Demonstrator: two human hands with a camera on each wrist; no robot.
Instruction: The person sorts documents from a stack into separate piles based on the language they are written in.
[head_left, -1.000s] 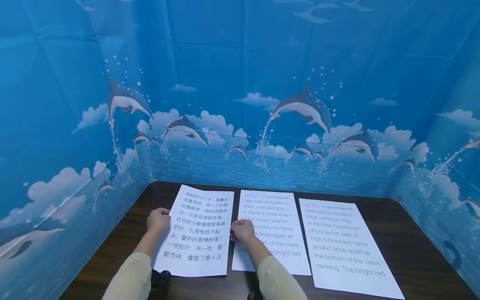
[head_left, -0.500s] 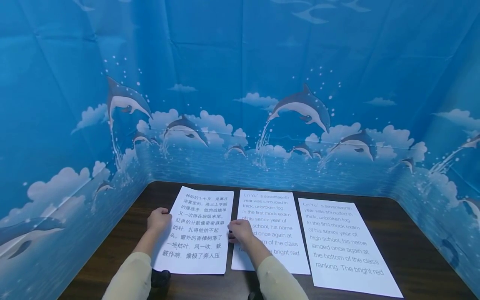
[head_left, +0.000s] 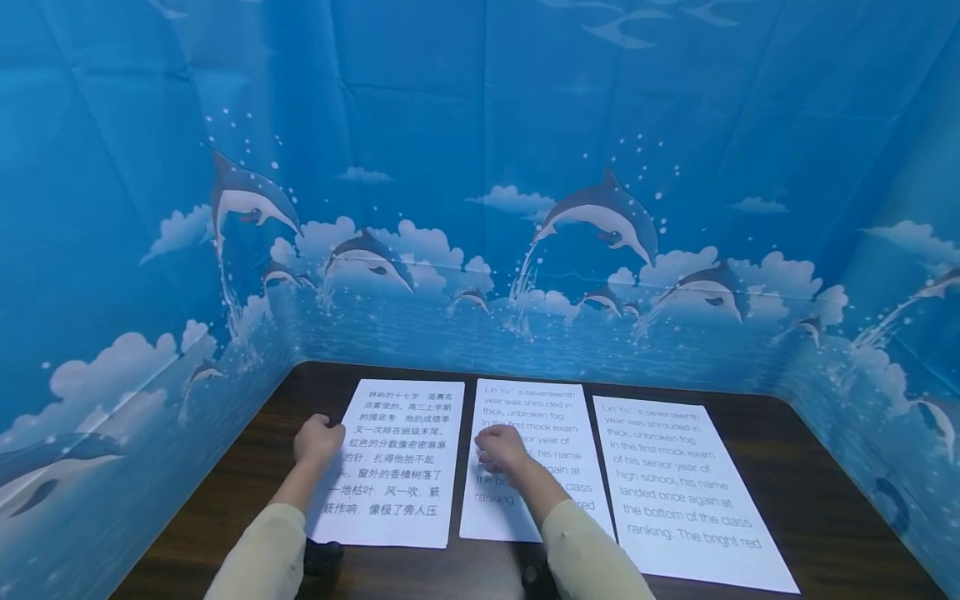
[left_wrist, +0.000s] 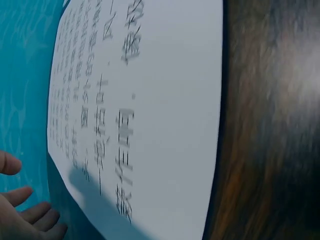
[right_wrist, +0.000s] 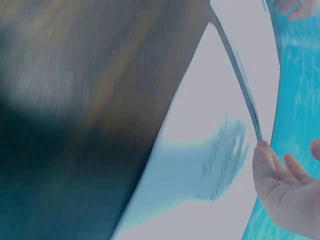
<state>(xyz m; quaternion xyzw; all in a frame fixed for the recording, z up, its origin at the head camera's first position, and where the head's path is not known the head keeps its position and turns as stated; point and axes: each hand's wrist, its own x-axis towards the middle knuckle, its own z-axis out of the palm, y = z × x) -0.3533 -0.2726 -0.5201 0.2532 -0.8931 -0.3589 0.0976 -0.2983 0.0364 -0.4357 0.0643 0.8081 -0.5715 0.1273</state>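
A white sheet of paper with Chinese text [head_left: 393, 462] lies flat on the left of the dark wooden table. Beside its left edge is my left hand [head_left: 317, 442]; in the left wrist view its thumb and fingers [left_wrist: 37, 212] are parted, with nothing between them. My right hand [head_left: 501, 448] is over the left part of the middle sheet with English text [head_left: 551, 467]. Loosely bent, the fingers [right_wrist: 265, 162] of that hand hold nothing in the right wrist view. Whether they touch the sheet, I cannot tell.
Another English-text sheet [head_left: 686, 487] lies slightly turned at the right. Dark wood of the table [head_left: 795, 467] shows beyond it. A blue curtain with dolphins [head_left: 480, 167] encloses the table's back and sides. Dark wrist-worn devices [head_left: 322, 557] sit under the forearms.
The Chinese-text sheet's raised top-left corner has come down, and the sheet now lies flat. My right hand has let go of its right edge and moved right and up over the middle sheet.
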